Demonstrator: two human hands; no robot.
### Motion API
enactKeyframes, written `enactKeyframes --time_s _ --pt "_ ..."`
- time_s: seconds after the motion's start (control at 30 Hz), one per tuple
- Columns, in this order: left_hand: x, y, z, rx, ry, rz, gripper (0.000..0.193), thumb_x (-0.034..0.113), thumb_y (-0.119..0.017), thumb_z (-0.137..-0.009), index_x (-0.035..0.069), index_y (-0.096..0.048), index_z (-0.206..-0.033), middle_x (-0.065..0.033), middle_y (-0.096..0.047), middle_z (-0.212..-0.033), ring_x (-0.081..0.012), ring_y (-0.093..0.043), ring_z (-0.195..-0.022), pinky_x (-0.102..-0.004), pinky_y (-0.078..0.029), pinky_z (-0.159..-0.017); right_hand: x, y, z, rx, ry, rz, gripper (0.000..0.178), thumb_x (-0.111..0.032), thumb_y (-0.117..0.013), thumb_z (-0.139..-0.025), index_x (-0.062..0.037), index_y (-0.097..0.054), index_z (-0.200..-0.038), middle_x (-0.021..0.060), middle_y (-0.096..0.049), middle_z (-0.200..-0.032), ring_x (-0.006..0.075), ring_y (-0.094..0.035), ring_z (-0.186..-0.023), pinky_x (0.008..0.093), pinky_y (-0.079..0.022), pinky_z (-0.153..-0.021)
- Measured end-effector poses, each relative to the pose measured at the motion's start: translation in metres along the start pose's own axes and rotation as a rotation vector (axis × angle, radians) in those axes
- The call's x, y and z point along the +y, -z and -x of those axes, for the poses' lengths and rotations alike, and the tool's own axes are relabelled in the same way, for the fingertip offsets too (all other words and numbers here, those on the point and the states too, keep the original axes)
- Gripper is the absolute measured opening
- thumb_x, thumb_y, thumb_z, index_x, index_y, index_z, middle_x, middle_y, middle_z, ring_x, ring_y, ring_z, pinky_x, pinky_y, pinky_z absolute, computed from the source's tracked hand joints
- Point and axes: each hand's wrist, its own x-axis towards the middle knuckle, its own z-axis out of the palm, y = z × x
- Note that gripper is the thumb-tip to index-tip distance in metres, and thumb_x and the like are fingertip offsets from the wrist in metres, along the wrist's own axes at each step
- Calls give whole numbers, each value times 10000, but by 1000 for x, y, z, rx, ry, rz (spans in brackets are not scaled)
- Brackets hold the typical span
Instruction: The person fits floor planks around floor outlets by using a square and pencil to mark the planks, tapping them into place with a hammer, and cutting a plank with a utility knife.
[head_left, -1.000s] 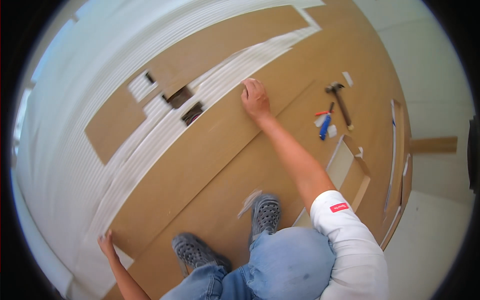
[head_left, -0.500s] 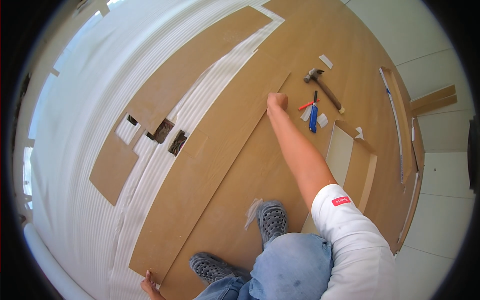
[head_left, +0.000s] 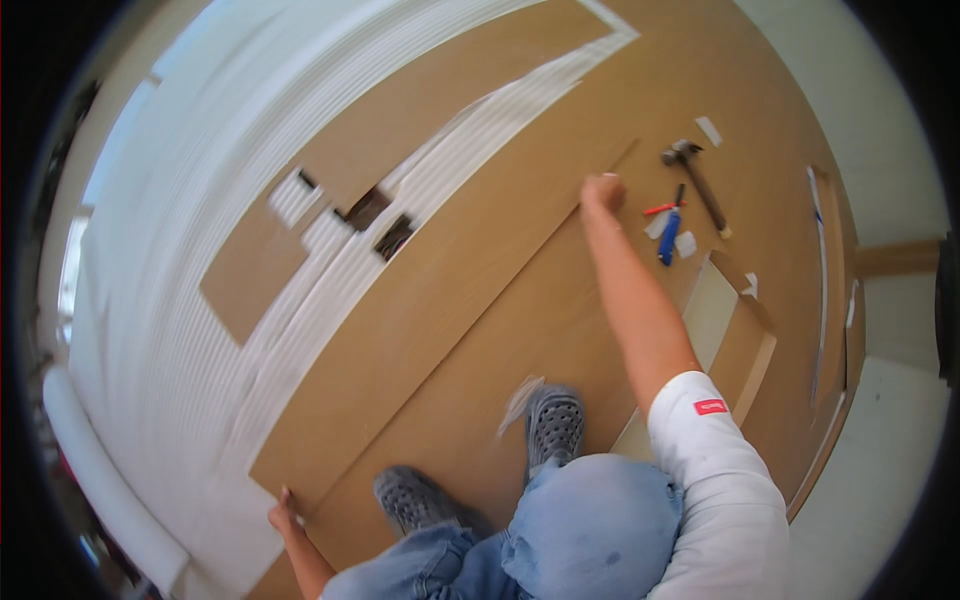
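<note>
A long light-brown floor plank (head_left: 390, 340) lies slantwise before me, its near long edge marked by a dark line against the laid boards. My left hand (head_left: 287, 512) grips the plank's near-left end, thumb on top and the other fingers mostly hidden. Farther off to the right, my right hand (head_left: 603, 192) is closed at the plank's near long edge, close to its far end. Right of that hand lie a blue-handled utility knife (head_left: 671, 235), a red marker-like stick (head_left: 660, 208) and a claw hammer (head_left: 704, 185) with a wooden handle.
Ribbed white foam underlay (head_left: 190, 300) spreads at left, with loose cut boards (head_left: 240, 270) on it. Dark floor openings (head_left: 394, 238) show beside the plank. A white roll (head_left: 110, 490) lies at lower left. An opened cardboard box (head_left: 745, 350) sits right of my arm. My shoes (head_left: 555, 425) stand on the boards.
The view has shifted, so the tools and floor openings sit farther right. More of my left forearm shows. Both hands keep their places on the plank.
</note>
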Motion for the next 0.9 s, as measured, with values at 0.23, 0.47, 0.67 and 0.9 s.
enactKeyframes --time_s 0.23,0.47,0.67,0.9 --pt "8 -23 4 54 -8 -68 581 353 -934 -731 -136 -701 -938 -164 -732 -957 -272 -615 -796 -432 -509 -782 22 20 -8 -124 80 -352 225 -132 -722 -805 30 -592 -720 115 -606 -688 208 -517 -659 425 -453 -642" --pt "1 -25 -4 102 -55 -135 635 392 -939 -734 -129 -655 -962 -198 -715 -950 -286 -610 -853 -439 -500 -820 43 20 -21 -181 276 -505 208 -124 -743 -814 25 -638 -912 23 -583 -760 164 -470 -667 376 -441 -643" --pt "1 2 2 340 -160 -165 679 394 -926 -740 -77 -630 -1129 -216 -698 -1080 -340 -647 -977 -444 -513 -901 100 63 0 -96 703 36 411 -253 -643 -945 18 -662 -1254 160 -737 -1001 272 -712 -916 396 -540 -841" --pt "57 -97 90 457 -950 -470 501 207 -805 -852 3 -605 -1264 -215 -608 -1280 -409 -567 -1185 -478 -476 -1004 158 144 -48 5 581 228 288 -257 -557 -985 -133 -709 -1196 154 -713 -1115 380 -676 -1044 472 -526 -908"
